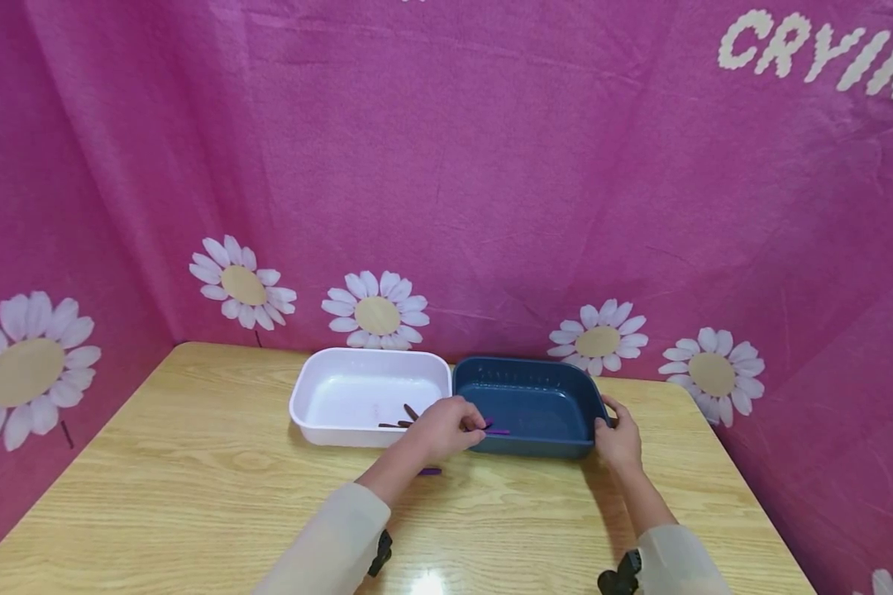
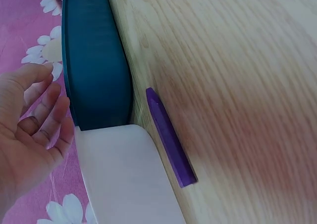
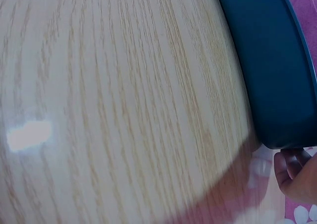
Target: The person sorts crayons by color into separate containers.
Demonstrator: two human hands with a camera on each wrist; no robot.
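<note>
A white tray and a dark blue tray stand side by side at the back of the wooden table. My left hand hovers over the near rims where the two trays meet. In the left wrist view its fingers are loosely spread and hold nothing. A purple stick lies inside the blue tray just beyond those fingers. Another purple stick lies on the table against the trays' front walls. My right hand grips the blue tray's near right corner.
Several brown sticks lie in the white tray. A pink cloth with daisies hangs close behind and on both sides. The wooden table stretches bare in front and to the left.
</note>
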